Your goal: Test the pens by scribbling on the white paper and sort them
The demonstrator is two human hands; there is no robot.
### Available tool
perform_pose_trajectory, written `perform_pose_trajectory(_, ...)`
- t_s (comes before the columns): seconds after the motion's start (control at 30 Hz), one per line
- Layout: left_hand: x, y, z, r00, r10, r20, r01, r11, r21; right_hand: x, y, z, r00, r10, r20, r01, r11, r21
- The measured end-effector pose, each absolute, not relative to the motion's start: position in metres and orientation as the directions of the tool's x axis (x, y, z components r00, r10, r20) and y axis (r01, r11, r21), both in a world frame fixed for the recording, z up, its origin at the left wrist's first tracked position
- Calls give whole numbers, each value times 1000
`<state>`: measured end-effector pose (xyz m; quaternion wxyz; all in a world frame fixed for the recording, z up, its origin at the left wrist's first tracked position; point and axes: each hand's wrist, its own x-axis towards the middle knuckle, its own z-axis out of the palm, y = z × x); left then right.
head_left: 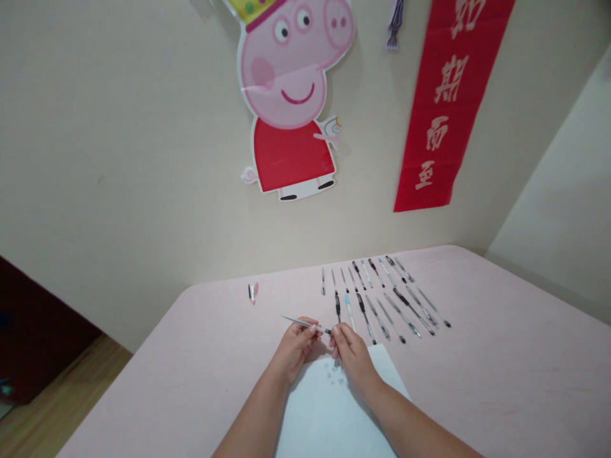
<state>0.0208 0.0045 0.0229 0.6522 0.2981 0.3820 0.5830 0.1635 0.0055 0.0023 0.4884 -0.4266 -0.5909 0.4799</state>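
Observation:
A slim pen (294, 320) with a clear barrel is held up between my two hands, above the far end of a white sheet of paper (329, 420). My left hand (296, 348) pinches its barrel near the middle, and the thin end sticks out to the left. At the dark right end, the fingers of my right hand (352, 353) are closed; their tips are partly hidden. Small grey marks or bits (337, 374), too small to name, are on the paper just below my hands.
Two rows of pens lie behind and to the right, including a black pen (366, 318) and a light blue one (349, 310). A few small items (252, 293) lie at the back left of the pink-covered table (200, 369). The wall (143, 159) rises behind.

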Motion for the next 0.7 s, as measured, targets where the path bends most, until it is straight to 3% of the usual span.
perform_pose_trajectory(0.7, 21, 4, 23, 47, 984, -174, -529, 173, 831, 164, 6, 0, -188, 962, 198, 46, 210, -977)
